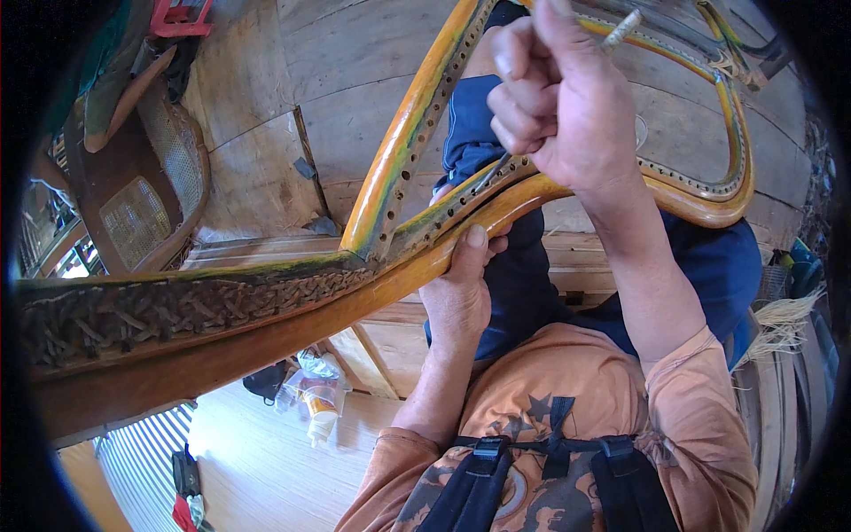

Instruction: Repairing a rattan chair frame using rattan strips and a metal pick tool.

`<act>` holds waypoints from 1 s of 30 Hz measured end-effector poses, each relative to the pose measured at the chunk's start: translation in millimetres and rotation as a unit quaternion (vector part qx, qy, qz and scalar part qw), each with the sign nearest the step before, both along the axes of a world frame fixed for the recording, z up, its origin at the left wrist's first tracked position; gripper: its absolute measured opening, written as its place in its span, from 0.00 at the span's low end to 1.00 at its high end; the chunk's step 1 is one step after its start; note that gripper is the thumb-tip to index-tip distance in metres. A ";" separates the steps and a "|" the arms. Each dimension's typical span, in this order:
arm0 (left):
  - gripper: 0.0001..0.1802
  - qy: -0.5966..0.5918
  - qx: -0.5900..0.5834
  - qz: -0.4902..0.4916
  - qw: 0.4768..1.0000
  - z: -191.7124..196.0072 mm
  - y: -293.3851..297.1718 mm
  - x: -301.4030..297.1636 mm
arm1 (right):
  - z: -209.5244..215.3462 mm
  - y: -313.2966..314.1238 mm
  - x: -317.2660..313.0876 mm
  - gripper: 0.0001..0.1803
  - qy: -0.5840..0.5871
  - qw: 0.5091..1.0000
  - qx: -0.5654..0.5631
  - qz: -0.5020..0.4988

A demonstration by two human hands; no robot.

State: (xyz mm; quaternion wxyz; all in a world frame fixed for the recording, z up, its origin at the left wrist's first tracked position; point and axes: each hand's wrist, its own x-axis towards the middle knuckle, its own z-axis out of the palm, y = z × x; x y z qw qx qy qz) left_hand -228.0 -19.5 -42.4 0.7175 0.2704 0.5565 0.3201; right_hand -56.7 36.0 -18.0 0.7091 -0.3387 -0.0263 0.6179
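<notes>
While left hand [461,293] grips wooden chair frame [390,177], right hand [554,97] fisted on thin tool [620,28], white tube [321,421] below.

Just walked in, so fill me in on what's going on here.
A person is working on a curved wooden chair frame with rows of holes along its rim. The left hand grips the frame's rail from below, thumb on top. The right hand is fisted above it, pinching a thin tool poked into the holes.

Single head fisheye, looking steeply down, close on hands and lap.
</notes>
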 end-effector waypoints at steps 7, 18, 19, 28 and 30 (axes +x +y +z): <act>0.30 -0.014 -0.011 0.032 0.999 7.5 3.0 -0.8 | 5.8 9.5 -19.6 0.26 -0.366 0.918 0.130 0.081; 0.29 0.000 -0.007 0.012 1.000 4.9 3.2 -2.9 | -2.0 11.1 -21.9 0.23 -0.522 0.842 0.139 0.019; 0.29 -0.001 -0.004 0.015 1.000 6.1 3.9 -3.2 | -3.4 11.1 -16.3 0.23 -0.523 0.840 0.143 0.020; 0.31 -0.021 -0.005 0.001 1.000 6.6 5.8 -3.7 | 25.4 2.6 2.8 0.23 -0.079 0.995 0.058 -0.004; 0.31 -0.025 -0.020 -0.002 0.999 5.8 6.3 -3.6 | 11.7 0.2 -3.6 0.23 -0.110 0.994 0.002 -0.017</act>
